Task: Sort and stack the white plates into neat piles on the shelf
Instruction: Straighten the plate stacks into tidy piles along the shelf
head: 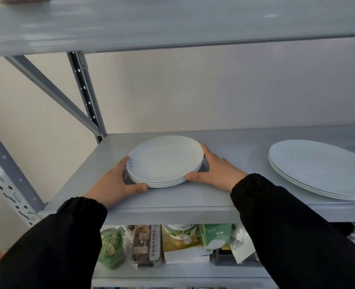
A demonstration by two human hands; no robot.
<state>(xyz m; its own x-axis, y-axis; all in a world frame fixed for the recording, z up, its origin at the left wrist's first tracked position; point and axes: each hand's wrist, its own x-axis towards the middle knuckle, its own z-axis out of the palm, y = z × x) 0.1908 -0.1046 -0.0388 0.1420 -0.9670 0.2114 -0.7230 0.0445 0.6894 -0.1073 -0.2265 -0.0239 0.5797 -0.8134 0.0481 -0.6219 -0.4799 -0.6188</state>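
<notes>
I see the small pile of round white plates [166,161] standing on the grey metal shelf [172,197], toward its left end. The left hand [114,182] and the right hand [216,170] hold it from both sides, each with thumb and fingers spread round the rim. A pile of larger white plates [318,167] lies well apart at the right.

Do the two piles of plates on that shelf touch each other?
No, the small pile between the left hand and right hand sits apart from the large pile, with bare shelf between them.
</notes>
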